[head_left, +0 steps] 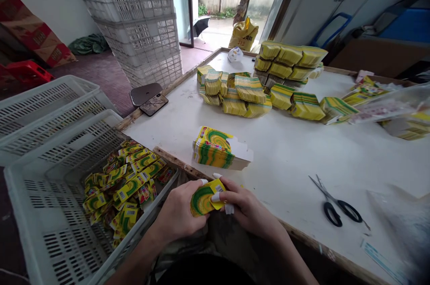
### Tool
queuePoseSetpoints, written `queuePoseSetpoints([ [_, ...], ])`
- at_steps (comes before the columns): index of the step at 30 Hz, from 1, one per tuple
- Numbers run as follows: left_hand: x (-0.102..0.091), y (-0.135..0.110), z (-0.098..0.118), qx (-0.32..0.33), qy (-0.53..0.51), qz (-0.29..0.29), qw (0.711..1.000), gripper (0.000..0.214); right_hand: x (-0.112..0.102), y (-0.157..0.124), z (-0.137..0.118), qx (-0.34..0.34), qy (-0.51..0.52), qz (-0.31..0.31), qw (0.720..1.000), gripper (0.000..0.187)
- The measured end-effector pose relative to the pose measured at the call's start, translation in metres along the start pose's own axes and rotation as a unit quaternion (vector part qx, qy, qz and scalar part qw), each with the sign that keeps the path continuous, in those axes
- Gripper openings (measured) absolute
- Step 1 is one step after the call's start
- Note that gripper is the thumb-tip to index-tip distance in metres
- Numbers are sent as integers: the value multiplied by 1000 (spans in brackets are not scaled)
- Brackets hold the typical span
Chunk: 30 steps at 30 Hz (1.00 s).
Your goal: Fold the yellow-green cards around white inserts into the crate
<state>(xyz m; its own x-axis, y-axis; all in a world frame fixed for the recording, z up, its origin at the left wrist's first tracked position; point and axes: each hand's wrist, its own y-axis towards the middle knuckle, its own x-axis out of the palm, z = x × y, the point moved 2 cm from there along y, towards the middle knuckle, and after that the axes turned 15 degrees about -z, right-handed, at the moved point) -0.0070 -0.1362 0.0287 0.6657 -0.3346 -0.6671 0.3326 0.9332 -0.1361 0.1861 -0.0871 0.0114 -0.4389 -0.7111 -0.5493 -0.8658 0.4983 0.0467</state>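
Between my two hands, just off the table's near edge, is a small yellow and green printed carton (203,200). My left hand (181,209) grips its left end, with the thumb below and the fingers along the top. My right hand (240,202) pinches the other end, where a white flap sticks out. White covers sit on some fingertips. Just beyond my hands lies a stack of flat, unfolded cartons (215,153) with the same print. On my left, a white plastic crate (36,213) holds many folded yellow cartons (131,186).
Bundled flat cartons (248,90) are piled at the table's back, with a taller pile (285,63) behind. Black-handled scissors (339,206) lie on the right near a clear plastic bag (403,218). A phone (153,104) rests at the left edge. Tall stacked crates (144,30) stand beyond.
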Motion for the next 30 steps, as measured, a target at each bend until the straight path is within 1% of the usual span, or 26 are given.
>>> queuePoseSetpoints([
  [3,1,-1,1,-12,9,13,1000,52,12,1,5,15,-14,20,1000,34],
  [5,3,-1,1,-17,9,12,1000,49,18,0,8,25,-14,31,999,35],
  [7,4,-1,0,-21,-2,3,1000,49,18,0,8,32,-5,25,999,30],
  [9,5,0,0,-19,-19,-5,1000,52,13,0,5,33,7,2,999,24],
  [11,7,1,0,-15,-28,0,999,52,9,0,1,33,12,-18,999,24],
  [13,8,3,0,-17,-16,18,1000,52,10,1,-1,37,1,-21,999,35],
  [16,9,4,2,-14,22,43,999,53,21,2,1,51,-28,1,998,57],
  [18,8,5,3,-5,35,47,998,54,29,2,4,48,-38,18,998,64],
  [20,6,6,3,-2,27,40,999,55,32,1,7,36,-38,31,998,62],
  [23,3,6,2,-2,-1,22,1000,56,29,-1,10,25,-40,43,998,46],
  [25,4,6,2,2,-17,11,1000,54,25,-2,9,27,-44,39,998,36],
  [27,5,4,2,11,-23,13,1000,54,23,-3,7,31,-46,29,998,27],
  [29,7,4,3,19,-10,28,999,56,23,-5,3,31,-40,26,998,24],
  [30,8,3,4,21,2,34,999,58,24,-5,2,28,-34,29,999,29],
])
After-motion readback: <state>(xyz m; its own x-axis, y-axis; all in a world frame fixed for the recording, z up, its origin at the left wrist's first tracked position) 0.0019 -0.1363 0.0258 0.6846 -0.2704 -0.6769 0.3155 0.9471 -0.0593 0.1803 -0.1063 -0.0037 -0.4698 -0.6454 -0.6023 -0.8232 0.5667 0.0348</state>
